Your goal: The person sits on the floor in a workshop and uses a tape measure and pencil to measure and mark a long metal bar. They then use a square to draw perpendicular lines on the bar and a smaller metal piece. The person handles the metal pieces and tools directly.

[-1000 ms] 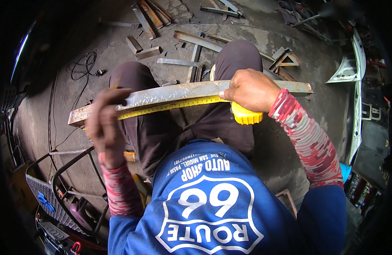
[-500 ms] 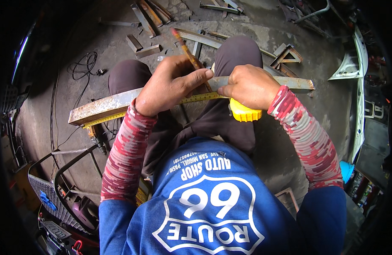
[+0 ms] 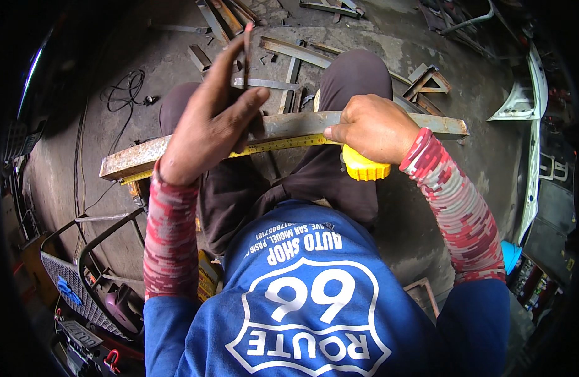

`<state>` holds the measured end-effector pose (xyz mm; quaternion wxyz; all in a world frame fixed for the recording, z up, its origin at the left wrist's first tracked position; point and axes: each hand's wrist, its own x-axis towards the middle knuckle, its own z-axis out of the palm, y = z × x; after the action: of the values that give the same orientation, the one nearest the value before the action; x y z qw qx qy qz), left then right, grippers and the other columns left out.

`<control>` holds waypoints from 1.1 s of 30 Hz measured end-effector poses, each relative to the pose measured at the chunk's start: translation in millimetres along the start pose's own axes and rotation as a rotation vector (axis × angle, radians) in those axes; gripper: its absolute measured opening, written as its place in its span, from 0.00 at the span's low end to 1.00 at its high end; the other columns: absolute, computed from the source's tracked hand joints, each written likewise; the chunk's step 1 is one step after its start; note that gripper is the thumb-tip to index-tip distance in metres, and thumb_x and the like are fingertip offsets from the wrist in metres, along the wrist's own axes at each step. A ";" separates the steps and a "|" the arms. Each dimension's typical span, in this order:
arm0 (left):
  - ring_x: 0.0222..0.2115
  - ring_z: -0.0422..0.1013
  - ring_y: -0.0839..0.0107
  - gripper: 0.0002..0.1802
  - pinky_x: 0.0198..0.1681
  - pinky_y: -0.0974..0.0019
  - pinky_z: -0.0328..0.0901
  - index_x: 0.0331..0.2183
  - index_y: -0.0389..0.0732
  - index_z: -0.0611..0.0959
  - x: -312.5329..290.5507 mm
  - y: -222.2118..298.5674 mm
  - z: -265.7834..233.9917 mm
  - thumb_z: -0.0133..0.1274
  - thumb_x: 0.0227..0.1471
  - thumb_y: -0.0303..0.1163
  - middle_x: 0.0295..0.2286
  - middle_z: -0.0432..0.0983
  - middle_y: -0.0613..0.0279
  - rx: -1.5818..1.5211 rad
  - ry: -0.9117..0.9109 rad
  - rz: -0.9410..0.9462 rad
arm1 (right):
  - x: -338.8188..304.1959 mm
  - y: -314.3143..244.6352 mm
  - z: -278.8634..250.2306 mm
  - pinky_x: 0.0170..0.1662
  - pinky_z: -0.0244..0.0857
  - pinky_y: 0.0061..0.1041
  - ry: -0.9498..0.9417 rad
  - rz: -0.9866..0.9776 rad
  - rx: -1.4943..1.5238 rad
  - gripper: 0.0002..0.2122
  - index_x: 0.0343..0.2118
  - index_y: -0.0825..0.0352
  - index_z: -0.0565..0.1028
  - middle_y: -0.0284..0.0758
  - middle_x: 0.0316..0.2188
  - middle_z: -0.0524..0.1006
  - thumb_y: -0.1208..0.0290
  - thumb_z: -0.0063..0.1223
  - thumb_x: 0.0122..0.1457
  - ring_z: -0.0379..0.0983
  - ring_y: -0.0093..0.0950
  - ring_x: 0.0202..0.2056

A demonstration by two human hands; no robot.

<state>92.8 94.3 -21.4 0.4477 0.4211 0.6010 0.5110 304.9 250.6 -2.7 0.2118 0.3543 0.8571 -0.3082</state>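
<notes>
Across my knees lies a long grey steel bar [image 3: 292, 125], rusty at its left end. A yellow tape measure [image 3: 366, 169] hangs below its right half, and the drawn-out blade [image 3: 280, 145] runs along the bar's near edge toward the left end. My right hand [image 3: 376, 127] is closed over the bar and the tape, thumb pressing at the blade. Over the bar's left half, my left hand [image 3: 204, 135] is lifted and a little blurred, index finger stretched out. A slim pencil [image 3: 247, 53] with a red end sticks up between its fingers.
Loose steel pieces [image 3: 295, 51] lie on the concrete floor beyond my knees, with a welded triangular frame [image 3: 429, 85] to the right. A black cable [image 3: 127, 91] coils at the left. Nearer on the left stands a metal-framed mesh rack [image 3: 76, 283]. A white panel [image 3: 533, 107] stands far right.
My left hand has moved left and up off the bar, swinging the pencil away from the blade to nearly upright. My right hand, the bar and the tape measure have barely shifted.
</notes>
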 end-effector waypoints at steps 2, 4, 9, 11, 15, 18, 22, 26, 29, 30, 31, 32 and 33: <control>0.20 0.71 0.82 0.32 0.20 0.77 0.63 0.71 0.44 0.65 -5.6 8.8 -9.0 0.52 0.71 0.27 0.30 0.80 0.63 0.104 0.064 -0.011 | 2.9 1.1 2.8 0.33 0.71 0.44 0.005 -0.045 -0.015 0.22 0.23 0.72 0.83 0.49 0.20 0.79 0.54 0.61 0.64 0.79 0.47 0.25; 0.17 0.68 0.81 0.30 0.18 0.78 0.62 0.71 0.40 0.62 -7.0 14.1 -18.7 0.46 0.73 0.28 0.30 0.82 0.57 0.151 0.040 0.038 | 5.4 2.8 2.8 0.34 0.71 0.45 0.010 -0.103 -0.059 0.23 0.22 0.71 0.82 0.49 0.19 0.78 0.53 0.61 0.64 0.79 0.48 0.25; 0.27 0.80 0.70 0.31 0.26 0.73 0.69 0.60 0.28 0.69 -0.7 7.2 -13.1 0.47 0.71 0.45 0.35 0.86 0.47 -0.437 -0.063 0.167 | 3.1 3.4 3.1 0.40 0.74 0.48 0.025 -0.045 -0.094 0.22 0.24 0.70 0.84 0.51 0.25 0.80 0.51 0.60 0.62 0.81 0.52 0.32; 0.29 0.82 0.68 0.29 0.27 0.72 0.70 0.53 0.29 0.73 2.9 4.8 -9.5 0.47 0.71 0.49 0.36 0.86 0.45 -0.257 -0.033 0.140 | 1.4 1.5 2.2 0.43 0.74 0.48 0.006 -0.013 -0.058 0.21 0.27 0.69 0.85 0.51 0.27 0.82 0.52 0.60 0.62 0.81 0.52 0.34; 0.24 0.75 0.72 0.30 0.28 0.72 0.67 0.51 0.39 0.76 11.8 -2.1 -5.4 0.35 0.75 0.56 0.32 0.83 0.52 -0.318 -0.090 -0.073 | -1.1 -0.9 2.4 0.42 0.74 0.48 0.042 -0.022 -0.076 0.21 0.28 0.69 0.85 0.50 0.27 0.82 0.52 0.60 0.62 0.82 0.52 0.34; 0.25 0.72 0.73 0.36 0.30 0.72 0.65 0.51 0.40 0.81 25.2 -14.4 1.9 0.31 0.74 0.61 0.36 0.82 0.55 -0.303 -0.118 -0.199 | -1.2 -2.9 1.8 0.39 0.73 0.48 0.041 -0.021 -0.071 0.22 0.25 0.70 0.84 0.52 0.24 0.80 0.51 0.61 0.62 0.81 0.52 0.32; 0.28 0.74 0.80 0.15 0.31 0.75 0.65 0.44 0.38 0.83 37.3 -23.3 7.9 0.49 0.71 0.39 0.35 0.83 0.61 -0.005 -0.244 -0.093 | -0.7 -3.0 -2.3 0.50 0.75 0.46 -0.066 0.086 -0.064 0.19 0.33 0.68 0.87 0.51 0.35 0.85 0.53 0.61 0.61 0.83 0.50 0.42; 0.26 0.70 0.83 0.09 0.31 0.76 0.65 0.43 0.37 0.82 38.1 -28.7 14.8 0.56 0.65 0.31 0.32 0.80 0.67 -0.174 -0.280 -0.080 | -0.7 -2.3 0.4 0.33 0.71 0.42 0.017 0.001 -0.018 0.22 0.25 0.72 0.84 0.49 0.21 0.79 0.53 0.62 0.62 0.80 0.46 0.26; 0.26 0.71 0.82 0.08 0.30 0.75 0.66 0.42 0.36 0.82 40.0 -33.6 12.3 0.58 0.63 0.29 0.32 0.79 0.66 -0.143 -0.372 -0.023 | 0.0 -1.6 1.3 0.33 0.71 0.41 0.012 0.018 0.001 0.22 0.25 0.72 0.84 0.49 0.20 0.79 0.54 0.62 0.63 0.80 0.44 0.25; 0.26 0.71 0.81 0.07 0.29 0.75 0.66 0.41 0.35 0.82 40.1 -35.1 11.0 0.58 0.63 0.29 0.31 0.79 0.65 -0.155 -0.369 -0.051 | 0.6 -1.8 1.6 0.33 0.71 0.41 0.013 0.024 0.011 0.21 0.25 0.73 0.84 0.48 0.20 0.79 0.55 0.62 0.63 0.80 0.44 0.25; 0.25 0.71 0.81 0.07 0.28 0.75 0.66 0.40 0.35 0.81 39.8 -36.2 9.1 0.59 0.63 0.29 0.31 0.79 0.65 -0.158 -0.354 -0.104 | 1.1 -1.7 0.8 0.37 0.72 0.42 -0.019 0.050 -0.004 0.21 0.27 0.71 0.85 0.48 0.23 0.81 0.54 0.62 0.63 0.81 0.45 0.29; 0.25 0.71 0.81 0.07 0.27 0.75 0.66 0.40 0.35 0.81 40.0 -36.7 7.3 0.59 0.63 0.29 0.30 0.79 0.65 -0.158 -0.338 -0.164 | 1.7 -1.2 -1.2 0.41 0.73 0.43 -0.050 0.074 -0.019 0.20 0.28 0.69 0.86 0.48 0.26 0.82 0.53 0.62 0.62 0.82 0.46 0.33; 0.24 0.71 0.81 0.08 0.26 0.75 0.66 0.39 0.35 0.81 41.1 -36.9 6.0 0.60 0.62 0.29 0.29 0.79 0.65 -0.157 -0.342 -0.182 | 2.6 -1.6 -1.8 0.45 0.74 0.44 -0.062 0.062 -0.018 0.19 0.30 0.67 0.87 0.48 0.30 0.84 0.52 0.61 0.62 0.83 0.47 0.37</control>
<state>86.7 130.8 -62.8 0.6187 0.4096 0.5101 0.4350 301.7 252.2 -2.3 0.2509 0.3692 0.8415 -0.3044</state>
